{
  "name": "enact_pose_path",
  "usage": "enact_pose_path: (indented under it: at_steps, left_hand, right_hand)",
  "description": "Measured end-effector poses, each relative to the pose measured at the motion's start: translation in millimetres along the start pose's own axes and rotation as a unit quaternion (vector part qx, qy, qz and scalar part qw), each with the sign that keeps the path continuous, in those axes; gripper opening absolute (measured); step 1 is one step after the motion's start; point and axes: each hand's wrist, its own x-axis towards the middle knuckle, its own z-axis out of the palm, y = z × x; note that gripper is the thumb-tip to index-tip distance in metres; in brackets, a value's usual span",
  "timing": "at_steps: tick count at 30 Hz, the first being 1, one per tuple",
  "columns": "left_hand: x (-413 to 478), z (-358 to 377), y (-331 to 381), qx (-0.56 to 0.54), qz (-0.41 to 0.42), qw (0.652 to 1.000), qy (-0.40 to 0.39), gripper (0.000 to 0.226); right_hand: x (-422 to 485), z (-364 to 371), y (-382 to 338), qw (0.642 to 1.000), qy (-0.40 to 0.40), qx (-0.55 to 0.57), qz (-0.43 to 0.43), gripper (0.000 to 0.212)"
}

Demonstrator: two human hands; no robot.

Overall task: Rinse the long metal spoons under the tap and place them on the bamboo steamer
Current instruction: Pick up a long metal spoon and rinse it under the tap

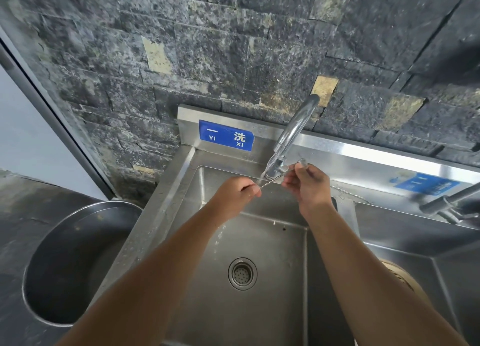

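One spoon (271, 183) crosswise under tap (293, 132), pinched by left hand (237, 193), right hand (310, 187)

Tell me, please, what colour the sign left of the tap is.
The sign is blue with white lettering, seen best in the head view.

The left hand (237, 193) and right hand (310, 187) are pinching one long metal spoon (272, 182) crosswise under the tap (294, 131), whose water is running over it into the sink (272, 306).
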Motion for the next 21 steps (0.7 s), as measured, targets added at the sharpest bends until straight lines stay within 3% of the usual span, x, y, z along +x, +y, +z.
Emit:
enact_pose_path:
  at_steps: [8,21]
  left_hand:
    - [2,-14,-1,0.125,0.061,0.990,-0.024,0.023]
    - [5,-19,-12,0.130,0.088,0.986,-0.059,0.024]
  right_hand:
    - [4,-10,-5,0.998,0.019,0.054,0.026,0.022]
    - [10,-38,-11,0.996,0.050,0.075,0.021,0.026]
